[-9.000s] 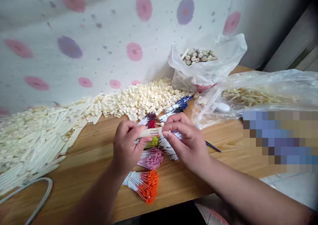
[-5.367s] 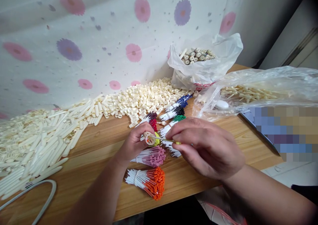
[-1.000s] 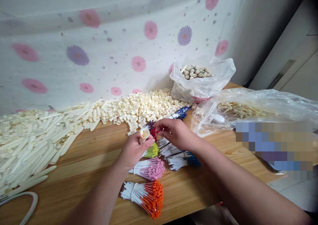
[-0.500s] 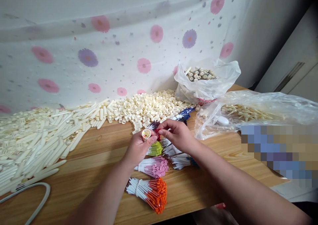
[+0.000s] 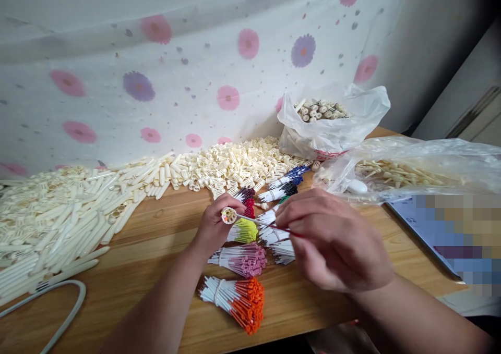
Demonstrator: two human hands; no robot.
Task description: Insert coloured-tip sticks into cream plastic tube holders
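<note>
pixelated patch (image 5: 457,239) hides table edge | grey loop (image 5: 58,312) cut off left

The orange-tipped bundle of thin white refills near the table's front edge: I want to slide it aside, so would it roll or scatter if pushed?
The orange-tipped bundle of thin white refills is tied only near its white end, so it would probably move as one. Its orange tips fan out, so it would likely pivot rather than roll. It looks light, and it should slide easily on the smooth wooden table.
</note>
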